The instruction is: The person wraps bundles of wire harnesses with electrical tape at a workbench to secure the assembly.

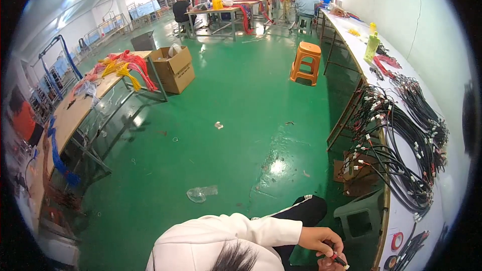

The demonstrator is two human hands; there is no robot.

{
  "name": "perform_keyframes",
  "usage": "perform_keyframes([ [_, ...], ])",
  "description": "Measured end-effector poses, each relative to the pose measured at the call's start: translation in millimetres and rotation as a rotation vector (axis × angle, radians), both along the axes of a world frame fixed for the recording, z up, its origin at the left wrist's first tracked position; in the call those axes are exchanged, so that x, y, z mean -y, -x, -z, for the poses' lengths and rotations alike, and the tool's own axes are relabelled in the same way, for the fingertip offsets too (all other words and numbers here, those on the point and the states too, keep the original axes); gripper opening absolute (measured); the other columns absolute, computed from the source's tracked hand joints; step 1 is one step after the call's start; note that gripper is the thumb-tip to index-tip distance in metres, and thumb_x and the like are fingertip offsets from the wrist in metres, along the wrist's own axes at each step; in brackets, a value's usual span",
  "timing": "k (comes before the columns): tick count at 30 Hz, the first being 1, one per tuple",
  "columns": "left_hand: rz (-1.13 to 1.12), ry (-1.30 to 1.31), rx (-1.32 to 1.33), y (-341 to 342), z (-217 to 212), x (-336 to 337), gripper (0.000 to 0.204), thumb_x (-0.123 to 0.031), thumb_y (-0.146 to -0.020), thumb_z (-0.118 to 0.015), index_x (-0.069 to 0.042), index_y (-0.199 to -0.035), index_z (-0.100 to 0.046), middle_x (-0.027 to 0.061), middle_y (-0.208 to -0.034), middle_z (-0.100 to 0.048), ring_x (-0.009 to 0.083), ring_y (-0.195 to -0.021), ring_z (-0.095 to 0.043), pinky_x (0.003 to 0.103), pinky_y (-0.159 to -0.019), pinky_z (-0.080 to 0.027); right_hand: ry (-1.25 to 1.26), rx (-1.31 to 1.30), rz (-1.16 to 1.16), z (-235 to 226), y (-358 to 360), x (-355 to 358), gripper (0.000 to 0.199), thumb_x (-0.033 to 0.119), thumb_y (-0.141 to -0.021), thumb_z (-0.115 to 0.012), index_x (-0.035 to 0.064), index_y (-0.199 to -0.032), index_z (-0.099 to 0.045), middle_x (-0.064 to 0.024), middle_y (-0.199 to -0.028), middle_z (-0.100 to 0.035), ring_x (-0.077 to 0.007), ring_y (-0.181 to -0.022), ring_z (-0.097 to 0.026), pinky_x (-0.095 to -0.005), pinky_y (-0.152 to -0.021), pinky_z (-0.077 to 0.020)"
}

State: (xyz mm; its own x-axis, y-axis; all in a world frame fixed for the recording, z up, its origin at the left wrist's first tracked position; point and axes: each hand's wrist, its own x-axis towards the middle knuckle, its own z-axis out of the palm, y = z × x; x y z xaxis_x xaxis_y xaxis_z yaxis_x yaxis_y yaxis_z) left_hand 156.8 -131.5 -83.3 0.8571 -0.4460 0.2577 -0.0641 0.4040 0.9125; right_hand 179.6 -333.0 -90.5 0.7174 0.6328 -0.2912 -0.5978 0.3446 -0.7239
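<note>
At the lower right, my left hand reaches out of a white sleeve, its fingers bent and closed on a thin black-and-red cable with a small pale tip. My right hand is just below it, partly cut off by the lower edge. Its fingers are closed against the same cable, though most of them are hidden. Both hands are beside the long white table, near a roll of red tape and a bunch of short black cables.
Black cable bundles with white connectors cover much of the table at right. Beneath its edge are a grey stool and a cardboard box. An orange stool stands ahead. Coloured wires lie on the left bench; people sit farther back.
</note>
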Motion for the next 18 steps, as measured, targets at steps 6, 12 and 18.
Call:
perform_keyframes([
  [6,-0.048,0.02,0.0,-0.5,1.9,0.2,0.018,-0.009,-0.084,-0.055,-0.001,-0.099,-0.057,0.0031,-0.084,-0.057,0.007,-0.061,-0.051,0.022,-0.054,-0.043,0.424,0.657,-0.138,4.5,-2.4,1.9,0.024,0.02,-0.087,-0.055,0.0011,-0.102,-0.056,-0.0096,-0.092,-0.058,-0.0203,-0.085,-0.056,-0.0305,-0.075,-0.0445],
  [12,-0.085,-0.031,0.113,-1.1,-2.5,-4.2,0.02,-0.011,-0.084,-0.055,0.0,-0.102,-0.056,0.0045,-0.091,-0.053,0.0076,-0.06,-0.051,0.022,-0.055,-0.043,-0.066,-0.097,0.165,-1.8,16.0,-10.1,0.035,0.024,-0.089,-0.054,0.0021,-0.115,-0.048,-0.0085,-0.099,-0.057,-0.02,-0.088,-0.054,-0.0302,-0.076,-0.0422],
  [18,-0.142,-0.028,0.062,-0.2,-1.9,-5.8,0.025,-0.01,-0.085,-0.053,0.0,-0.109,-0.054,0.0049,-0.091,-0.05,0.0082,-0.061,-0.051,0.022,-0.057,-0.045,0.128,0.306,0.081,-17.6,25.2,-29.7,0.034,0.027,-0.091,-0.053,0.0019,-0.114,-0.049,-0.0067,-0.09,-0.057,-0.0148,-0.078,-0.053,-0.0265,-0.072,-0.0415],
])
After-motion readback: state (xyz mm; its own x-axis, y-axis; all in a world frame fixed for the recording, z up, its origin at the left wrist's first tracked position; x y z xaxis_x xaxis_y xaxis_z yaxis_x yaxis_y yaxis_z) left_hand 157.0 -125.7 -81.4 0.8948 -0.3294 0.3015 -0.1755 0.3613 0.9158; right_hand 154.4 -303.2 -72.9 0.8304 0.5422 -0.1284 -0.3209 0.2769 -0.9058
